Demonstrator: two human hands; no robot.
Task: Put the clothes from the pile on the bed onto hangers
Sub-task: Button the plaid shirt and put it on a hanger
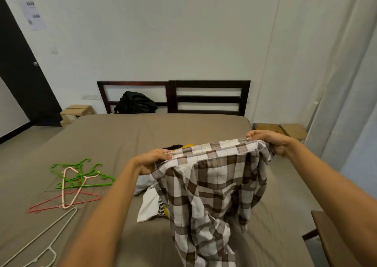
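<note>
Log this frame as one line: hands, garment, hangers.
left hand: grips plaid shirt | right hand: grips plaid shirt | hangers: loose on bed, person's left | status: shirt held up, not hung

Black backpack (135, 103) against the headboard (208, 99) — dark door (20, 78) left.

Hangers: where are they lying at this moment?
In the head view the hangers lie in a loose heap on the left side of the bed, left of the left hand, which grips the checked shirt.

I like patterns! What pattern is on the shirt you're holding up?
The shirt has brown, grey and white checks; the head view shows it.
</note>
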